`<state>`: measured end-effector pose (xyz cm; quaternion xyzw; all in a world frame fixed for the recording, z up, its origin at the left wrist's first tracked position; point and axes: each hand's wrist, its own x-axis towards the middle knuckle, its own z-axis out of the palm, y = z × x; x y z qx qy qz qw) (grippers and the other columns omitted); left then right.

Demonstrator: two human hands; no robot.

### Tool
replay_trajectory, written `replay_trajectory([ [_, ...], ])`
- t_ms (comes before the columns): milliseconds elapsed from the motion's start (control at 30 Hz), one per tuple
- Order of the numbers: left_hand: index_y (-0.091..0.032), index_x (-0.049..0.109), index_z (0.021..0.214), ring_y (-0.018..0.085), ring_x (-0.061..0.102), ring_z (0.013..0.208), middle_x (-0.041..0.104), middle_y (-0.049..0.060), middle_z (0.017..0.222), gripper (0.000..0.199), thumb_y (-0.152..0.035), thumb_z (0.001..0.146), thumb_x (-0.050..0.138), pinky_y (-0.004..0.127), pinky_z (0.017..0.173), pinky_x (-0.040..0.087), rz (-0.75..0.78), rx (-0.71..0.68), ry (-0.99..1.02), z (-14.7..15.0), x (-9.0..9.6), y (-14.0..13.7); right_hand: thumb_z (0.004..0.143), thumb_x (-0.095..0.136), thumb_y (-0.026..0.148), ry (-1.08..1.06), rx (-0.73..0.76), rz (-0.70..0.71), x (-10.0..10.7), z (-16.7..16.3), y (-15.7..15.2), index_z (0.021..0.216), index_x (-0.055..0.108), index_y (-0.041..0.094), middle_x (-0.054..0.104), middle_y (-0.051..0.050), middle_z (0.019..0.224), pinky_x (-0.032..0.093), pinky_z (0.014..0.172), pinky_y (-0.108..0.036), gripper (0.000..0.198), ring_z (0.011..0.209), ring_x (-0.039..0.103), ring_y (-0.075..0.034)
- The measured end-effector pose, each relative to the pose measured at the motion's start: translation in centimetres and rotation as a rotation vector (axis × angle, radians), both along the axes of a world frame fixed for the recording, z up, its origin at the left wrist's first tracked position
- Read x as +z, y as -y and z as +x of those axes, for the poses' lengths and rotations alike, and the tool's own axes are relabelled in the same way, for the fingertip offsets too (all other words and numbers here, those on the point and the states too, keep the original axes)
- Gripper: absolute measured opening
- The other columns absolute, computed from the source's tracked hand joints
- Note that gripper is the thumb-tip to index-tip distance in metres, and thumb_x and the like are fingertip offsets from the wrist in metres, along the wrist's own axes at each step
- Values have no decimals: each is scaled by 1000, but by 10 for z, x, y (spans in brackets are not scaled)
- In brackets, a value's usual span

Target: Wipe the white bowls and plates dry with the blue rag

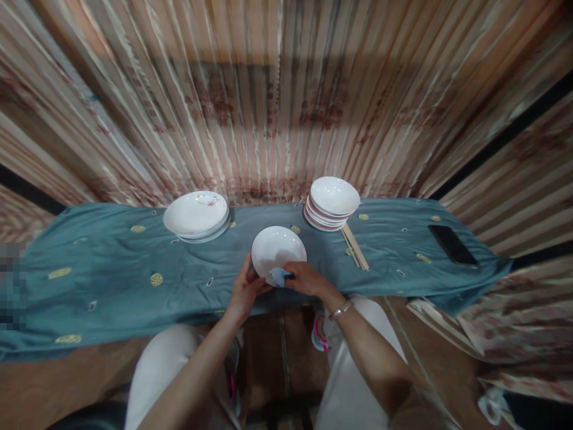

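A white bowl [275, 242] with a thin dark rim is at the middle of the table's near side, tilted a little toward me. My left hand [245, 289] grips its left edge, thumb near the rim and fingers beneath. In my right hand [307, 279] is a small light-blue and dark-blue piece, seemingly a cloth [278, 275], pressed against the bowl's inside near the front rim. My right fingers are closed around it and partly hide it. A bracelet circles my right wrist.
A stack of white plates [192, 215] stands at the back left. At the back right is a stack of white bowls [333, 197], with wooden chopsticks [356, 248] in front. A black phone [452, 243] lies farther right on the green tablecloth [111, 292]. Curtains [277, 119] hang behind.
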<state>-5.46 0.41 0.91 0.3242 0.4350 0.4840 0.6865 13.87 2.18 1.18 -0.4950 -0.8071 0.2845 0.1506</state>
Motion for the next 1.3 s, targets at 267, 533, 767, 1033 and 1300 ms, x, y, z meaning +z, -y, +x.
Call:
replay_trajectory([
  [267,-28,21,153,24,68,92,68,11,122,111,-18,61,80,36,72,61,-8,0,-8,1,2,-1,85,54,17,332,-161,-11,10,7,-1,101,71,18,72,-8,106,45,85,-27,23,102,65,-21],
  [533,-26,26,152,20,67,87,70,7,111,105,-13,62,79,35,69,62,-7,8,9,3,7,0,88,49,12,449,-368,126,10,3,-11,105,66,16,69,-13,111,46,91,-28,24,108,62,-22],
  [767,-27,29,150,19,67,85,70,6,108,101,-11,63,77,34,69,62,-12,19,23,4,7,1,90,40,8,243,-465,302,-11,-3,-31,121,61,12,62,-17,125,45,103,-35,38,118,57,-23],
  [1033,-29,29,150,19,68,88,69,7,113,100,-11,63,77,36,72,62,-18,12,43,4,4,2,88,44,16,-157,-432,374,-35,-10,-60,136,50,9,51,-19,138,35,114,-42,49,130,47,-26],
  [1300,-28,25,152,21,67,90,68,8,117,104,-14,64,77,39,74,61,-18,-5,45,4,3,1,90,48,22,-444,-224,225,-30,-36,-61,141,49,20,36,-9,154,23,120,-42,51,144,32,-23],
])
